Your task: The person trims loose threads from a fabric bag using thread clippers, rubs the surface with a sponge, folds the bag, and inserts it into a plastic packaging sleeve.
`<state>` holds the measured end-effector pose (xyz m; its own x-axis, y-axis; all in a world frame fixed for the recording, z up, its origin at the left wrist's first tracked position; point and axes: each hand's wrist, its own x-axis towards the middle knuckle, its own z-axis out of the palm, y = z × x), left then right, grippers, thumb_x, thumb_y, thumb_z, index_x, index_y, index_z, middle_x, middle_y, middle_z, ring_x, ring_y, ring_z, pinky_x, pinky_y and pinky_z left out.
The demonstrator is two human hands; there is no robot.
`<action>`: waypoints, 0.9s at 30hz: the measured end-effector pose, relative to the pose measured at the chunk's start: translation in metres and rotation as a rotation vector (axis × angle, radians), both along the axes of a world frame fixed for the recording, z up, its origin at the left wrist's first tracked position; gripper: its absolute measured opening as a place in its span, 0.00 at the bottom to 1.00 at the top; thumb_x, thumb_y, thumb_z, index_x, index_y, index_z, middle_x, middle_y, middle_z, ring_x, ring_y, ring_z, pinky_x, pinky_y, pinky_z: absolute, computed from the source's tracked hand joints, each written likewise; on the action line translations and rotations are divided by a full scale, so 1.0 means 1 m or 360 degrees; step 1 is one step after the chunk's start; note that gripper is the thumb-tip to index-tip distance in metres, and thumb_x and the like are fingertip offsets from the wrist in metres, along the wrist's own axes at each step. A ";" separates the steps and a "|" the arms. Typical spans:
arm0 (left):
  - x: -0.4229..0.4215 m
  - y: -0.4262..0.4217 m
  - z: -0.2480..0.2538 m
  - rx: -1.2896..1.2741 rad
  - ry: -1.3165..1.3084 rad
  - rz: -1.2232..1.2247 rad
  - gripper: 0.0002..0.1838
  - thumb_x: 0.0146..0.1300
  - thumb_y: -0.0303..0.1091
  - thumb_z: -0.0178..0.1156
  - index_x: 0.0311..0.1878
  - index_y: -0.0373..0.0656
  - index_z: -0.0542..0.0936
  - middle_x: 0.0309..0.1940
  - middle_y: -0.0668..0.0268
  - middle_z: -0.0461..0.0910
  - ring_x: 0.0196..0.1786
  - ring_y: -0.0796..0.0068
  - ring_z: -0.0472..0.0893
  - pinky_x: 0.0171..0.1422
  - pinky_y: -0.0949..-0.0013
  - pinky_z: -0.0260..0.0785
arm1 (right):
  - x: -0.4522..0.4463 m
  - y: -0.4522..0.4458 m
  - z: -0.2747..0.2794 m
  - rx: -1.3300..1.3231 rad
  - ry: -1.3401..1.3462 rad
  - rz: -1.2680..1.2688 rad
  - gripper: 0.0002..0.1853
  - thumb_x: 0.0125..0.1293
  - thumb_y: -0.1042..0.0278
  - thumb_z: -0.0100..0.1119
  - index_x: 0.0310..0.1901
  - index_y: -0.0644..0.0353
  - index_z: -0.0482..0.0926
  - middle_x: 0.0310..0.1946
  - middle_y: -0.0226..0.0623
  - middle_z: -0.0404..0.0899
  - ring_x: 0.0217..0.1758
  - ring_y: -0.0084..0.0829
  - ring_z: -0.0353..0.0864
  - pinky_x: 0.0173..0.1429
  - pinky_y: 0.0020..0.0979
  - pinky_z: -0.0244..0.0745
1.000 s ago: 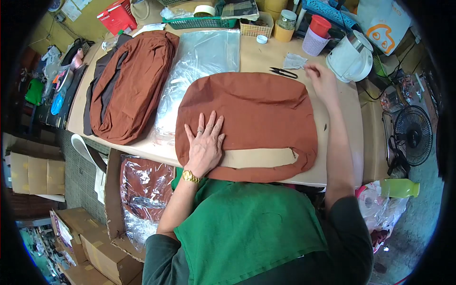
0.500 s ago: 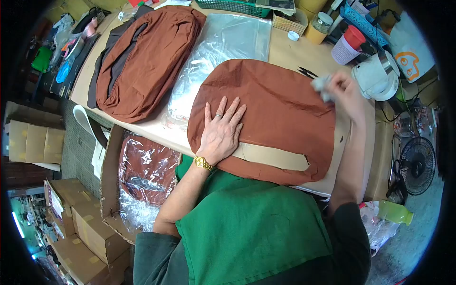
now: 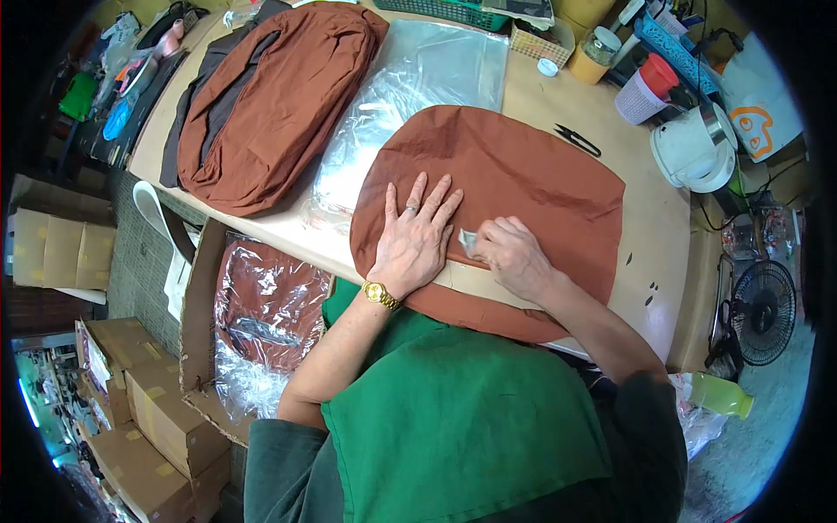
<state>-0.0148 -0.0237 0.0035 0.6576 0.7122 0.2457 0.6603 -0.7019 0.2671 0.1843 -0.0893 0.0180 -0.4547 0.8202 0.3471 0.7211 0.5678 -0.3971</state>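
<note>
My left hand (image 3: 415,234) lies flat with fingers spread on the left part of a brown fabric piece (image 3: 523,183). A gold watch (image 3: 378,295) is on that wrist. Close to its fingertips, my right hand (image 3: 514,254) is closed round a small pale cloth (image 3: 468,241), which touches the fabric just above a long opening. Tan surface (image 3: 488,284) shows through the opening, whose right end is hidden by my right hand and forearm. Black thread snips (image 3: 578,140) lie behind the fabric piece on the table.
A brown bag (image 3: 270,113) and clear plastic sheets (image 3: 445,65) lie on the table (image 3: 649,253), left and back. A white kettle (image 3: 693,148) and a lilac cup (image 3: 639,98) stand at the back right. An open carton (image 3: 197,305) holds plastic-wrapped brown goods below the left edge.
My right hand took the pale cloth from the table beside the snips and brought it left and nearer onto the fabric. My left hand stays flat on the fabric. The view has shifted.
</note>
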 end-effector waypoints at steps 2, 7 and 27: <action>0.000 0.000 0.003 0.0030 0.0089 0.0007 0.28 0.70 0.37 0.52 0.73 0.51 0.68 0.76 0.64 0.61 0.79 0.54 0.57 0.81 0.36 0.37 | -0.016 0.011 -0.009 0.0071 0.0009 0.0003 0.05 0.57 0.76 0.55 0.34 0.58 0.80 0.32 0.37 0.71 0.40 0.38 0.73 0.46 0.38 0.67; -0.001 0.000 -0.004 -0.0006 0.0013 0.0002 0.30 0.66 0.36 0.53 0.73 0.50 0.68 0.77 0.64 0.61 0.80 0.53 0.56 0.81 0.36 0.37 | -0.011 0.001 -0.010 0.0176 0.0018 0.0025 0.04 0.58 0.75 0.55 0.33 0.59 0.79 0.32 0.37 0.70 0.39 0.38 0.73 0.45 0.38 0.67; -0.001 0.001 0.000 0.0031 0.0074 -0.0015 0.27 0.70 0.38 0.52 0.73 0.50 0.68 0.77 0.63 0.61 0.80 0.53 0.56 0.81 0.36 0.38 | -0.021 0.020 -0.012 0.0180 0.0016 0.0138 0.02 0.58 0.73 0.56 0.31 0.59 0.79 0.32 0.36 0.73 0.38 0.38 0.73 0.45 0.37 0.67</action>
